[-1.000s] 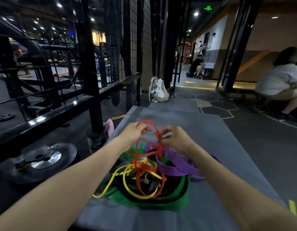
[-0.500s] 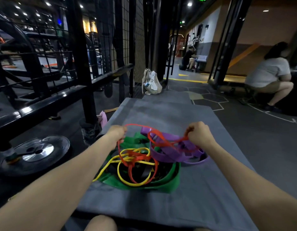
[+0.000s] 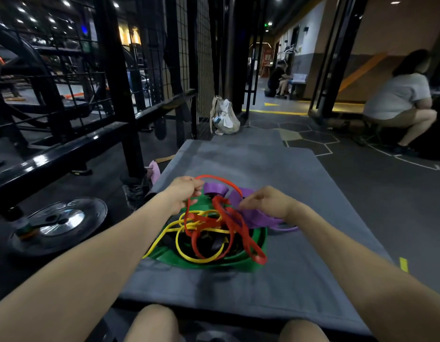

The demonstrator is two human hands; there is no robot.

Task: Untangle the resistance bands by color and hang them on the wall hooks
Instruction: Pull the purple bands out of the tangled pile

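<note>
A tangled heap of flat rubber resistance bands is shown lying on a grey fabric mat [image 3: 238, 166] spread on the dark gym floor. A thin red rubber band [image 3: 235, 224] is held in the left hand [image 3: 183, 195], whose grip is clamped on an upper strand; from there the band arches over to the right and trails down across the heap to its near right edge. The right hand [image 3: 268, 202] is held just above the wide purple rubber band [image 3: 243, 201], its fingers [image 3: 247, 204] loosely bent; whether anything is pinched in its grip cannot be told. A thin yellow rubber band [image 3: 179, 239] is seen looped through the red one at the centre. A wide green rubber band [image 3: 238, 264] is laid beneath the others and forms the near rim of the heap, with a black band [image 3: 217, 245] partly visible inside it. To the left of the mat, a black weight plate with a silver hub [image 3: 59, 223] is seen on the floor beside a black steel rack [image 3: 65, 149]. A beige cloth bag [image 3: 225, 117] is propped at the far end of the mat. A seated person in a white shirt [image 3: 396, 95] is visible at the far right.
</note>
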